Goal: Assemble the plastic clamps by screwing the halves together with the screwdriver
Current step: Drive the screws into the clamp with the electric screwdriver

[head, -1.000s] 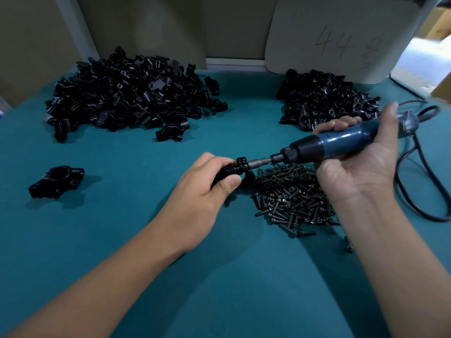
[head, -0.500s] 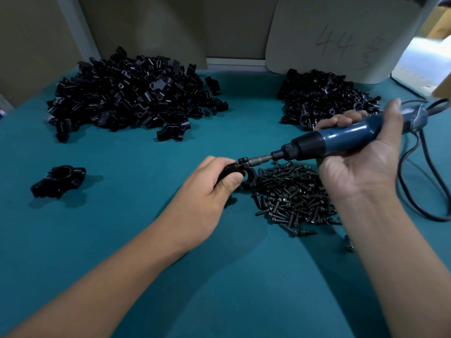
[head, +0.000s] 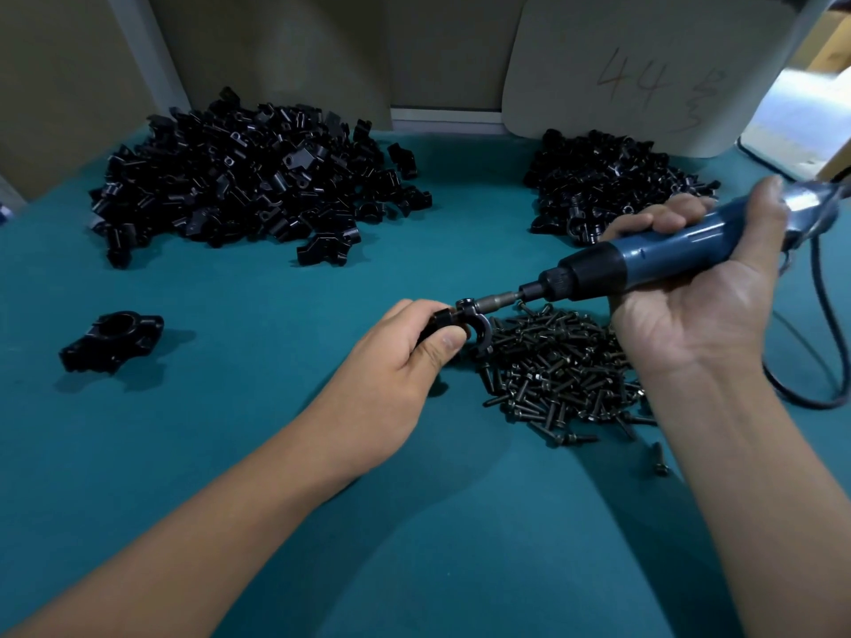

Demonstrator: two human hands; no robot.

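Note:
My left hand grips a black plastic clamp just above the teal table, at the left edge of a pile of black screws. The clamp's curved half hangs down on the right, partly hidden by my thumb. My right hand holds a blue and black electric screwdriver, tilted down to the left. Its metal bit meets the top of the clamp. One assembled clamp lies alone at the far left.
A large heap of black clamp halves fills the back left and a smaller heap sits at the back right. The screwdriver's black cable loops along the right edge. A pale board marked "44" leans behind.
The screwdriver handle has tipped up and shifted right. The clamp's curved half has swung down into view beside my left thumb. My left hand has barely moved.

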